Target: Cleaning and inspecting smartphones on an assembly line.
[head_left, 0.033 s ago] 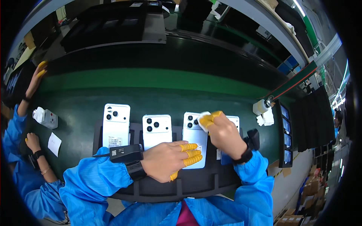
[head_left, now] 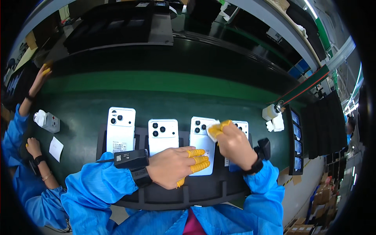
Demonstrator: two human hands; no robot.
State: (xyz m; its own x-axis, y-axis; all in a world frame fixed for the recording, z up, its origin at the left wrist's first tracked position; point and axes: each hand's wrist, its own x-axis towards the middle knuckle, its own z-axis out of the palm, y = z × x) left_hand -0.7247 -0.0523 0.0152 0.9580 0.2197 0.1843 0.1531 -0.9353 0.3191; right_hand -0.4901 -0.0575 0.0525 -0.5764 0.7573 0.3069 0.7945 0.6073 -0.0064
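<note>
Several pale smartphones lie camera side up in a row on a black tray (head_left: 164, 197). My left hand (head_left: 170, 166), in yellow finger cots, rests with stretched fingers across the lower part of one smartphone (head_left: 199, 143). At that phone's upper right edge, beside its camera bump, my right hand (head_left: 237, 147) pinches a white wipe (head_left: 212, 131). Partly behind my right hand lies another smartphone (head_left: 243, 126). To the left are a smartphone (head_left: 163, 142) by my left hand's knuckles and a smartphone (head_left: 120, 135) above my left forearm.
A white bottle (head_left: 269, 112) and crumpled white wipes (head_left: 276, 123) stand at the right, near a black rack (head_left: 296, 141) of dark-screened phones. On the left are a tissue pack (head_left: 47, 122), a paper slip (head_left: 56, 149) and a co-worker's arms (head_left: 46, 176).
My right hand has shifted slightly, with the wipe a little lower along the phone's edge. My left hand stays in place. The co-worker's raised hand has moved a little.
</note>
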